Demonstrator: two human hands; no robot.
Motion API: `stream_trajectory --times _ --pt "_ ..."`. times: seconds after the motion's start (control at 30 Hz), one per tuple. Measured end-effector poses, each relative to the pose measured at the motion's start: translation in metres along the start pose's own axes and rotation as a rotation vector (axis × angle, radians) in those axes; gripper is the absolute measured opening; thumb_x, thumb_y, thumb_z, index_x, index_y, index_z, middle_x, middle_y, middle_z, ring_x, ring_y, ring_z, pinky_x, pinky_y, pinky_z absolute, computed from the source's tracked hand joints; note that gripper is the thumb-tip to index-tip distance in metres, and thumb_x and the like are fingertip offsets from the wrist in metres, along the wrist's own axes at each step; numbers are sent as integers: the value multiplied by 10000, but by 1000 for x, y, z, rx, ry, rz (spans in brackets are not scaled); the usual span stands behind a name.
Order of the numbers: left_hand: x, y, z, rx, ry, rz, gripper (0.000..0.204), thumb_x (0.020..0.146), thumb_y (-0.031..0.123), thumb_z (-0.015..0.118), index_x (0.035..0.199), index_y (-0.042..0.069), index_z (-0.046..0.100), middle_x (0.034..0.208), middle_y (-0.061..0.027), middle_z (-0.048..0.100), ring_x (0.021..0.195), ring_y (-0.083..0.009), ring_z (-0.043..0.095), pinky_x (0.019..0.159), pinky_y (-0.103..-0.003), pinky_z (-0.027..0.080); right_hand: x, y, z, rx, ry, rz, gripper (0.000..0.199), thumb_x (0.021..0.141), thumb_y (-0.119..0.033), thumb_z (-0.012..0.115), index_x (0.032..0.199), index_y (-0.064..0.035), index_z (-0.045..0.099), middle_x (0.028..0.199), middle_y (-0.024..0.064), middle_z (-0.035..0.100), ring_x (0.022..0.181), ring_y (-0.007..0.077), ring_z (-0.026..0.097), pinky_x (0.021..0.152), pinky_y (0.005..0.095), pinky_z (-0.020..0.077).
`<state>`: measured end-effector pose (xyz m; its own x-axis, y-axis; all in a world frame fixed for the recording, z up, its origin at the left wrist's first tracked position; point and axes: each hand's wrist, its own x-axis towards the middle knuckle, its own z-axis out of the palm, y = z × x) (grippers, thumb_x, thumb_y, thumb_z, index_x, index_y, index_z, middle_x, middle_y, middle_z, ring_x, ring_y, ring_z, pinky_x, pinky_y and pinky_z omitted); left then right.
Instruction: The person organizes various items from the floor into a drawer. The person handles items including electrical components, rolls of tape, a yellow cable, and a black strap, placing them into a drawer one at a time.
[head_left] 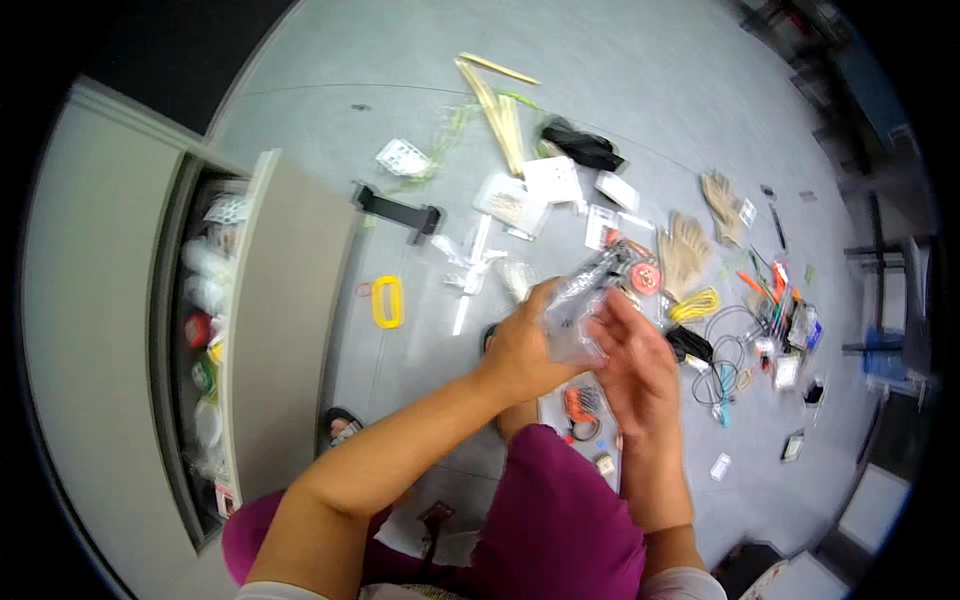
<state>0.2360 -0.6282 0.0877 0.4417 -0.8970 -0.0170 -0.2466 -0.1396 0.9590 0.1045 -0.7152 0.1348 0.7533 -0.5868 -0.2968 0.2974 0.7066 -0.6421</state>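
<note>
My left hand (525,345) is closed round a clear plastic bag (572,325) with something dark near its top; motion blur hides what that is. My right hand (640,365) is beside the bag, its fingers loosely spread and blurred. Whether its fingertips touch the plastic, I cannot tell. Just beyond the hands lies a round red item (643,278). Below them, between my arms, orange-handled items (579,404) rest on a pale surface.
An open drawer (290,300) full of bagged items stands at left. Around me on the floor lie a yellow ring-shaped handle (387,302), a black bracket (398,212), wooden sticks (500,125), work gloves (683,255), yellow cord (695,305) and tangled cables (730,350).
</note>
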Motion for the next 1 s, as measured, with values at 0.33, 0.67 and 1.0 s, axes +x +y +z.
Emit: stream_trajectory --times 0.33,0.67,1.0 --pt "-28 119 -201 161 129 360 606 651 66 616 1208 -9 387 787 -253 610 763 -442 593 666 -445 478 14 -12 176 -920 64 -778 674 799 -191 674 1347 29 350 1282 126 443 1150 205 442 959 352 369" --pt "-197 133 -319 -175 396 -155 461 782 221 706 1142 -16 543 982 -85 626 893 -142 573 808 -296 465 6 79 335 -1002 -647 83 494 745 -104 736 1158 19 496 1035 81 597 943 157 562 848 288 443" --pt "-329 -21 -360 268 597 -510 476 760 262 706 1144 34 541 870 -188 646 825 -326 637 714 -368 489 12 144 333 -1101 -674 333 442 807 -37 654 1218 2 496 1086 123 583 952 152 577 827 261 459"
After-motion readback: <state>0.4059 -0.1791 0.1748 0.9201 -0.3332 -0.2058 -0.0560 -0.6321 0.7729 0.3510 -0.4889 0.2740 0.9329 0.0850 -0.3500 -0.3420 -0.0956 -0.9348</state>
